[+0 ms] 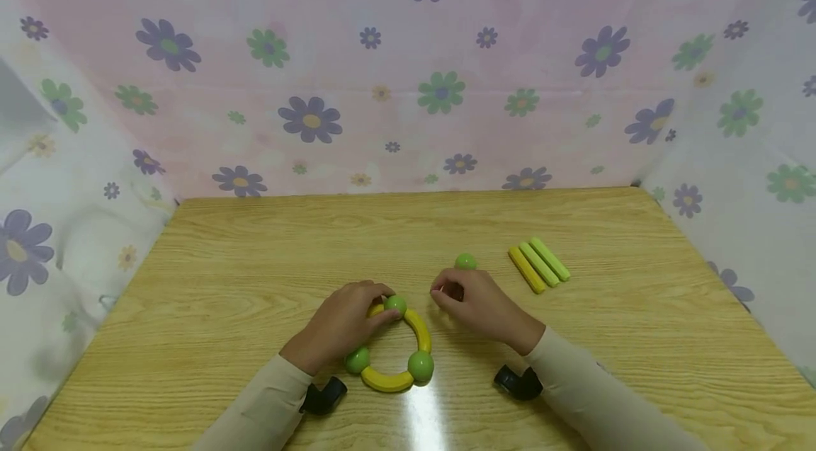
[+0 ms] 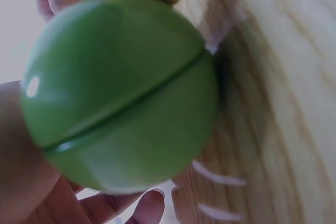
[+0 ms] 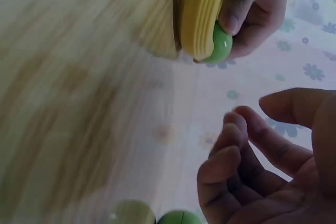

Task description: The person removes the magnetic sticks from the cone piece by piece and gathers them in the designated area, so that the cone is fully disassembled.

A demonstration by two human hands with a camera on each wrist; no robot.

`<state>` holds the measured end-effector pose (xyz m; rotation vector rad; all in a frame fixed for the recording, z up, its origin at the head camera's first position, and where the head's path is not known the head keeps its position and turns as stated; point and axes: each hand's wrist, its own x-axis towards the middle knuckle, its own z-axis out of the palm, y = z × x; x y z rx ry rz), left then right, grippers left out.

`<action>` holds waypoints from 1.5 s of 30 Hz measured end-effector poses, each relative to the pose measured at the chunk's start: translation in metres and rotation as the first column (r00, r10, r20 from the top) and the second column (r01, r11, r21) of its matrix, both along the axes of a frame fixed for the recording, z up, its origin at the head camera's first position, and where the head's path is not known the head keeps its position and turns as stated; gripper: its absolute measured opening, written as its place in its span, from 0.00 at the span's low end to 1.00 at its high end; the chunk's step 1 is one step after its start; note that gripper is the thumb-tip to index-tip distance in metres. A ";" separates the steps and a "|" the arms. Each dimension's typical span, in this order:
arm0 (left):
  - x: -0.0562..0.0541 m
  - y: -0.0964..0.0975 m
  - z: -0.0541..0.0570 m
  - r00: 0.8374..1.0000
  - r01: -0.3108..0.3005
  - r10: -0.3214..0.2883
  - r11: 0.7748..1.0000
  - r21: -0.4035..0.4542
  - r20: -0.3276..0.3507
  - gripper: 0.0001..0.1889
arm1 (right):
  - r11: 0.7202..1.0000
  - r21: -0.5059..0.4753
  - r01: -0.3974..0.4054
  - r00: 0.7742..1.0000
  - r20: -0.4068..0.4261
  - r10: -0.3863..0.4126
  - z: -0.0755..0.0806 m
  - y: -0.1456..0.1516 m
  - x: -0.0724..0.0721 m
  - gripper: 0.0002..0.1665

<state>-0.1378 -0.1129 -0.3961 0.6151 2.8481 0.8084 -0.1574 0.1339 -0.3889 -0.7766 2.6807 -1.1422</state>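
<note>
A ring of curved yellow pieces (image 1: 387,381) joined by green balls (image 1: 421,366) lies on the table, partly covered by my left hand (image 1: 344,320). That hand pinches the far green ball (image 1: 396,306) between thumb and fingers. In the left wrist view another green ball (image 2: 121,93) of the ring fills the middle. My right hand (image 1: 481,302) hovers right of the ring, its fingers loosely bent, and the right wrist view shows a gap between thumb (image 3: 294,107) and fingers with nothing in it. Just beyond it sits a loose green ball (image 1: 465,261).
To the right of the loose ball lie a yellow stick (image 1: 527,270) and two yellow-green sticks (image 1: 539,264), side by side. Black devices (image 1: 326,396) are at both wrists. A flowered cloth (image 1: 395,69) rises behind the wooden table (image 1: 287,231).
</note>
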 end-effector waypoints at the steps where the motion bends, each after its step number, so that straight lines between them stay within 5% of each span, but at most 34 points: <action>1: 0.000 0.000 0.000 1.000 0.003 -0.003 1.000 0.001 0.001 0.17 | 1.000 -0.005 -0.023 0.999 0.031 0.023 -0.001 -0.003 -0.001 0.07; 15: -0.001 0.002 0.000 1.000 0.016 -0.016 1.000 -0.008 0.000 0.17 | 0.989 0.027 -0.148 0.978 0.155 0.142 -0.007 -0.021 -0.006 0.04; 23: -0.001 0.001 0.000 1.000 0.020 -0.020 1.000 -0.005 -0.002 0.18 | 0.987 0.068 -0.145 0.974 0.185 0.130 -0.011 -0.026 -0.004 0.07; 33: -0.002 0.000 0.000 1.000 0.009 -0.009 1.000 0.002 0.000 0.18 | 0.982 0.112 -0.155 0.982 0.126 0.141 -0.010 -0.031 -0.002 0.06; 45: -0.003 -0.006 -0.001 0.992 -0.118 0.118 0.993 0.012 -0.034 0.17 | 0.984 0.138 -0.111 0.987 0.129 0.093 -0.008 -0.028 -0.001 0.05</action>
